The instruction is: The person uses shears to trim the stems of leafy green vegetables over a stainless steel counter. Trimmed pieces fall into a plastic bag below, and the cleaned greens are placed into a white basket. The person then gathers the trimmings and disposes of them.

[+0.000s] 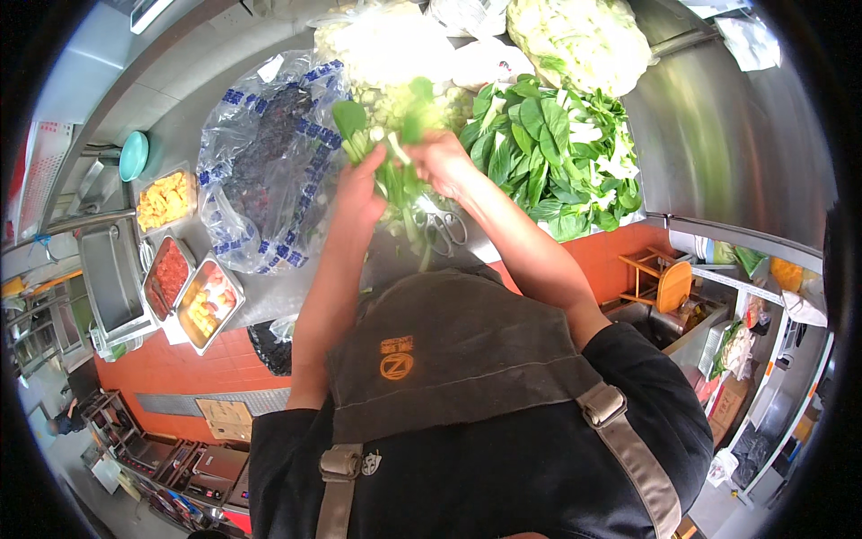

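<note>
My left hand (360,192) grips a bunch of bok choy (355,145), its leaf pointing up and its pale stalks between thumb and fingers. Close beside it, my right hand (441,162) pinches a bok choy leaf (419,108), blurred by motion. Loose green stems (407,215) hang or lie beneath the hands; which of these, I cannot tell. Scissors (444,232) with grey handles lie on the steel counter below my right wrist, their blades partly covered by greens. To the right, a large heap of bok choy leaves (545,148) rests on a white tray.
A clear plastic bag (269,162) with dark contents lies left. Beyond my hands are pale chopped vegetables (451,104) and a bag of shredded cabbage (579,44). Far left stand containers of yellow pieces (163,201), red minced meat (172,273) and mixed pieces (210,303).
</note>
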The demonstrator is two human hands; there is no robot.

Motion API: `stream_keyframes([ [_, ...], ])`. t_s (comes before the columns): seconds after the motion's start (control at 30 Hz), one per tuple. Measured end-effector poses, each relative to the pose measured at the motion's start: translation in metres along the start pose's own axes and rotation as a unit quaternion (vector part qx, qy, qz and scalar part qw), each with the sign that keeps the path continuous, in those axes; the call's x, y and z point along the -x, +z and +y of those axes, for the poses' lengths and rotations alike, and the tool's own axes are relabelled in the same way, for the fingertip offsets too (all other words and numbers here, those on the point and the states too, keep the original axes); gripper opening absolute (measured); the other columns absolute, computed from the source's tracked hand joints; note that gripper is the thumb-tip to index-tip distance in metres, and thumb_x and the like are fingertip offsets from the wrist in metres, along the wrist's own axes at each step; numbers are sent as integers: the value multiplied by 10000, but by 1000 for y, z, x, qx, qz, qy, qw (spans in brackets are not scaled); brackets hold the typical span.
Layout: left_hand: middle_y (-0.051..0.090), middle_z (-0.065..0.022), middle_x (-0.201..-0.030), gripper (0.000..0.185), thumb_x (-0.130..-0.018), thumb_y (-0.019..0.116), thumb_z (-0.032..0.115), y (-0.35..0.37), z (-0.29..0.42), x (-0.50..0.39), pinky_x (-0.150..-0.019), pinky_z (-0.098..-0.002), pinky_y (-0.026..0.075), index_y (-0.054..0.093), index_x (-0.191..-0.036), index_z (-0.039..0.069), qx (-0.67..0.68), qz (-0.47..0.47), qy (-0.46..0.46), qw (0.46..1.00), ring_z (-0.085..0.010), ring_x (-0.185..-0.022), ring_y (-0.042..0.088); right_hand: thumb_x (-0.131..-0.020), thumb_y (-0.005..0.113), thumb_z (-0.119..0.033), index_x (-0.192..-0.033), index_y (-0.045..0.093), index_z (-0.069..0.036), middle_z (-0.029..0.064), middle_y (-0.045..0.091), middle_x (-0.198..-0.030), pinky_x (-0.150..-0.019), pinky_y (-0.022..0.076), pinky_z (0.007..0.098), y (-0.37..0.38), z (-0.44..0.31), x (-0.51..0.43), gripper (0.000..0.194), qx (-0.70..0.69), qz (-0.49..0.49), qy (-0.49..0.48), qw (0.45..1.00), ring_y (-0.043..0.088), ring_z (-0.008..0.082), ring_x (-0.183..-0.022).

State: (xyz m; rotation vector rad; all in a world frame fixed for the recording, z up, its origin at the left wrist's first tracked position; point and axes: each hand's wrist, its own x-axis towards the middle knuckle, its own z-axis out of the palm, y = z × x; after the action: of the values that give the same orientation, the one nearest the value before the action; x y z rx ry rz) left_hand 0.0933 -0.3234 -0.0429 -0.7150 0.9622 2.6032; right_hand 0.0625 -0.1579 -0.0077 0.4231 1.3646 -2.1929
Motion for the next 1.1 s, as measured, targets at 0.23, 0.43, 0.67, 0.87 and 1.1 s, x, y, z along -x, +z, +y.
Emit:
stream_keyframes([
  [0.23,688,-133,-1261,362,-1051,639,149,7,-18,-1,-1062,-439,528,582,-1371,-11,72,-72,20,995,-264,-1162,665,-893,707,61,-905,726,51,110,749,-940,-725,553,332,7,35,1,25,204,100,-235,945,695,171,-839],
  [0.43,684,-160,-1313,332,-1038,647,99,11,-25,11,-1053,-425,536,605,-1356,13,56,-4,31,998,-259,-1169,659,-820,686,12,-897,732,13,255,747,-978,-874,571,440,5,21,12,90,532,63,-210,818,729,357,-1013],
  [0.67,725,-174,-1104,204,-985,720,63,-19,-10,14,-715,-406,598,651,-1173,24,-79,0,81,994,-244,-786,686,-858,696,-110,-1089,680,3,234,752,-965,-849,589,463,-27,52,40,258,438,29,-166,883,741,387,-931],
  [0.87,718,-146,-1004,290,-976,720,65,-42,-8,21,-587,-281,490,630,-1237,-26,-135,3,105,985,-151,-699,607,-859,716,-206,-1385,501,-32,251,750,-1035,-847,586,509,-85,126,44,594,771,7,47,635,745,409,-939],
  [1.1,709,-183,-999,322,-967,737,62,-65,4,13,-645,-320,519,614,-1254,-19,-212,-17,114,970,-174,-716,619,-885,653,-157,-1321,524,-5,254,744,-996,-839,599,475,-88,139,39,480,761,5,17,648,748,394,-951],
])
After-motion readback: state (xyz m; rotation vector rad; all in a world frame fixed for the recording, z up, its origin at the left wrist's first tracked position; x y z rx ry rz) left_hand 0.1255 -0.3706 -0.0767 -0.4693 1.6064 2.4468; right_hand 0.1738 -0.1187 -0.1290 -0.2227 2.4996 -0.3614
